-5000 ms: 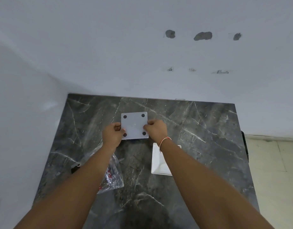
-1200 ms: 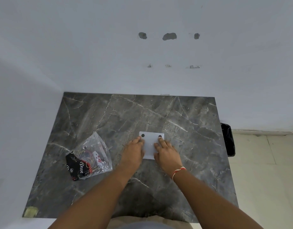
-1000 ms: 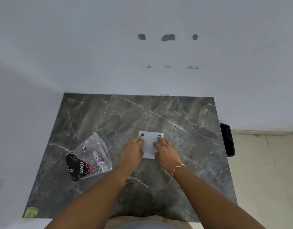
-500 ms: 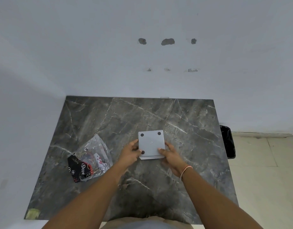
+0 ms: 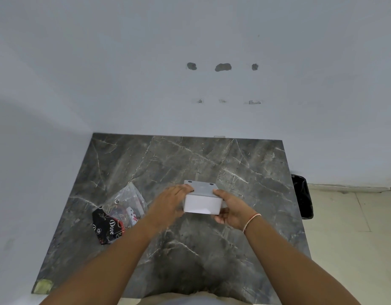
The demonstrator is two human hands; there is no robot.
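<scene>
A small white square box point(image 5: 202, 199) with dark round pads at the corners of its top face is lifted off the dark marble table point(image 5: 245, 172) and tipped, so its near side wall faces me. My left hand point(image 5: 168, 203) grips its left side with fingers reaching over the top edge. My right hand point(image 5: 232, 208) holds its right side, thumb on the top corner and fingers curled underneath. A thin cord bracelet circles the right wrist.
A clear plastic bag point(image 5: 119, 213) with a black printed packet and small red-and-white items lies left of my hands. A black bin point(image 5: 303, 195) stands on the floor past the table's right edge. White walls bound the table at the back and left.
The box lay flat under both hands a second ago. Both hands have since taken its sides, raised it and tilted it so the near side wall shows.
</scene>
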